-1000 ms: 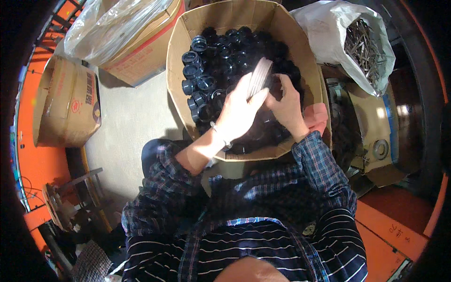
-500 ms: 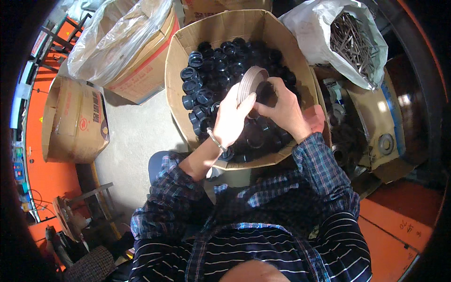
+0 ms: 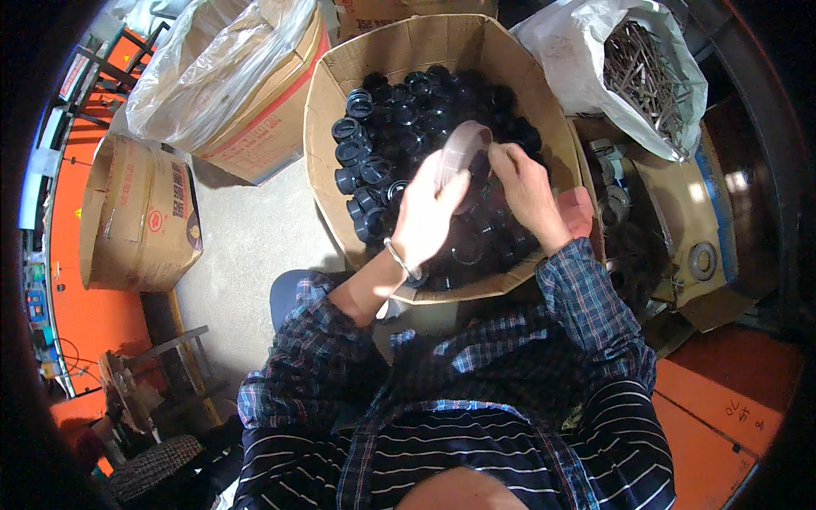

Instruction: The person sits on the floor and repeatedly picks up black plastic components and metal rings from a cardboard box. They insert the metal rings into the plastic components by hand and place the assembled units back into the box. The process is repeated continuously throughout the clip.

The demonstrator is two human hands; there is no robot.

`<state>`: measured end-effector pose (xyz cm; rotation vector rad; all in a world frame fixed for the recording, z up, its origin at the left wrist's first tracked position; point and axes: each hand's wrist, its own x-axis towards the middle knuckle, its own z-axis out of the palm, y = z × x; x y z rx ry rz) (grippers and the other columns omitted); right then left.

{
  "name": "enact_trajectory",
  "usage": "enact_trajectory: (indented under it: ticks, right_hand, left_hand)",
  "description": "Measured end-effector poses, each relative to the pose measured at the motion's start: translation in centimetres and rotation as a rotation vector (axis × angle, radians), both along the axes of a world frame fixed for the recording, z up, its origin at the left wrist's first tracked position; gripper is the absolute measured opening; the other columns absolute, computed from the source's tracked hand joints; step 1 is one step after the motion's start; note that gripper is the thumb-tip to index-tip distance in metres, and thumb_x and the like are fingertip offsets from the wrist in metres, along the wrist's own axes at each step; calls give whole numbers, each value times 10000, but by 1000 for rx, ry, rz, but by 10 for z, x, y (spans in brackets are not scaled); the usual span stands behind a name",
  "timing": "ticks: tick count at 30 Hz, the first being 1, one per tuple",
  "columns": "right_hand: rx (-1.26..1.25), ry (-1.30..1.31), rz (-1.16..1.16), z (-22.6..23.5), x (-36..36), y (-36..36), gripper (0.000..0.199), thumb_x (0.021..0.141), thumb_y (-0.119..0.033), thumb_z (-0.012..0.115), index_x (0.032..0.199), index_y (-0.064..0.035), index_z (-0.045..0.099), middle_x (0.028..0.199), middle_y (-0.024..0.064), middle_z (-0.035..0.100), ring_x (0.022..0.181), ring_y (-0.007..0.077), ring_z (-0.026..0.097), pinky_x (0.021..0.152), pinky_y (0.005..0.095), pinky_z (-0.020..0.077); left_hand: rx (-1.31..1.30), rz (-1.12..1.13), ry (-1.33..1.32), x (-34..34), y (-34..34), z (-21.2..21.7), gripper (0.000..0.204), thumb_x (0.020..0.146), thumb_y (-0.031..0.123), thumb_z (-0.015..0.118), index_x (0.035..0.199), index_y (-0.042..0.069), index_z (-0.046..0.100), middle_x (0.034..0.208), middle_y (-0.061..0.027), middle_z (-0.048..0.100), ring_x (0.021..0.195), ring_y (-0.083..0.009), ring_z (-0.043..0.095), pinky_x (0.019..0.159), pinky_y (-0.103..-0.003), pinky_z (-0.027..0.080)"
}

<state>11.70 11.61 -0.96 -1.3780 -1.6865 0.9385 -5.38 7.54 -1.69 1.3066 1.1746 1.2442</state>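
My left hand (image 3: 427,208) grips a pale grey ring (image 3: 464,146) by its near left side. The ring is tilted up, and its outer band showed fine ridges in the earlier frame; now motion blurs it. Just right of the ring's rim is my right hand (image 3: 530,200), thumb and fingers drawn together in a pinch. Whatever may be between those fingertips is too small to make out. Both hands are over a large open cardboard box (image 3: 330,183), which holds many glossy black plastic fittings (image 3: 374,172).
A white sack (image 3: 561,55) of thin metal strips (image 3: 642,72) leans at the back right. Below it, an open carton (image 3: 693,200) has a grey ring (image 3: 702,262) on its flap. Plastic-lined (image 3: 191,85) and round-sided boxes (image 3: 140,212) stand left on the grey floor (image 3: 251,238).
My right hand has drawn slightly away from the ring to the right, opening a gap. The left hand still holds the ring, shifted a little rightward. The whole view has moved slightly.
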Motion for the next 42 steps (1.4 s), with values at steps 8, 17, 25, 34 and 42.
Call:
enact_trajectory:
  ticks: [8,17,25,34,42]
  right_hand:
    - [109,-93,25,-26,-11,-5,460,889,-398,655,1146,-30,558,841,149,663,757,300,680,658,378,551]
    - [-347,-136,80,-39,-2,12,584,993,-526,440,879,-2,672,709,153,655,667,273,659,610,402,511]
    - [12,-477,208,-55,23,9,341,874,-338,685,880,2,661,770,196,676,720,346,671,659,430,528]
    - [111,-470,431,-18,10,8,345,843,-355,658,882,-12,651,833,228,668,802,407,657,720,490,529]
    - [70,91,76,20,173,-25,273,908,-289,660,1006,-36,693,823,80,676,769,143,659,689,301,518]
  left_hand:
    - [-10,43,163,6,-7,6,366,958,177,596,1274,10,517,1003,-107,629,906,-174,586,817,-314,487]
    - [-115,103,176,-8,15,-37,324,950,181,575,1231,19,567,1020,-137,658,929,-213,615,859,-340,493]
    - [158,462,-579,-137,115,87,574,932,484,511,1294,39,472,1186,-152,562,1099,-232,535,984,-426,418]
    - [-72,-32,-320,-51,36,56,482,961,232,605,1339,-39,479,1314,-135,548,1107,-280,632,875,-383,559]
    - [-246,-241,-92,-3,10,-7,341,976,197,530,1208,-45,590,1158,-164,657,960,-221,682,810,-290,559]
